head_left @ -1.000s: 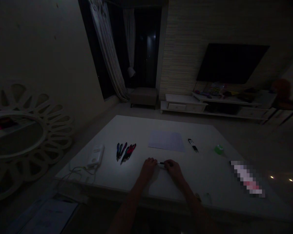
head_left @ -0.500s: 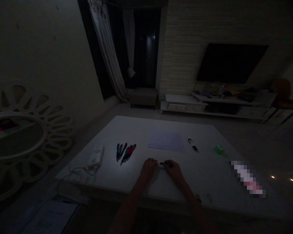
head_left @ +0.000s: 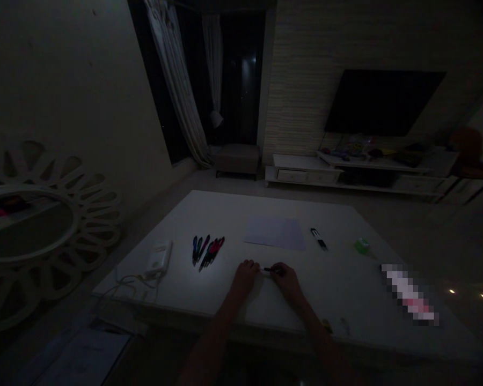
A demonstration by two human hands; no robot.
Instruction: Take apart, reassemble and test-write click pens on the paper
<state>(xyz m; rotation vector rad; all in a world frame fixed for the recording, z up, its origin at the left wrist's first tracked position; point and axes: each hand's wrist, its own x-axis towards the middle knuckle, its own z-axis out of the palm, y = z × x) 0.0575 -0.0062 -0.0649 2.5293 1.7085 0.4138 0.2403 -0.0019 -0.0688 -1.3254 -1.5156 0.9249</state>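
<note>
Head view: the left hand and the right hand are close together but apart, bridged by a slim dark-and-white pen lying roughly level between them, just above or on the white table. The right hand's fingers are pinched on its dark end, toward three o'clock. The left hand's fingertips are at its pale end, toward nine; in this dim light I cannot tell whether they clamp it or only touch it.

The pen should be light and stiff, probably smooth plastic, so little force ought to be needed. A round, narrow barrel would likely roll or slip if pressed off-centre. The best hold is likely thumb and fingertips around the barrel near each end, keeping the pull along its length; bending it sideways could strain any thin part or joint.

Outward from that pen, with twelve pointing away from the person, a sheet of paper lies flat at twelve. Black-and-white pens, seemingly more than one side by side, lie at two, and a small green object is farther off between two and three. Coloured pens lie bunched near ten, with a white box and its cable beyond, around nine.
</note>
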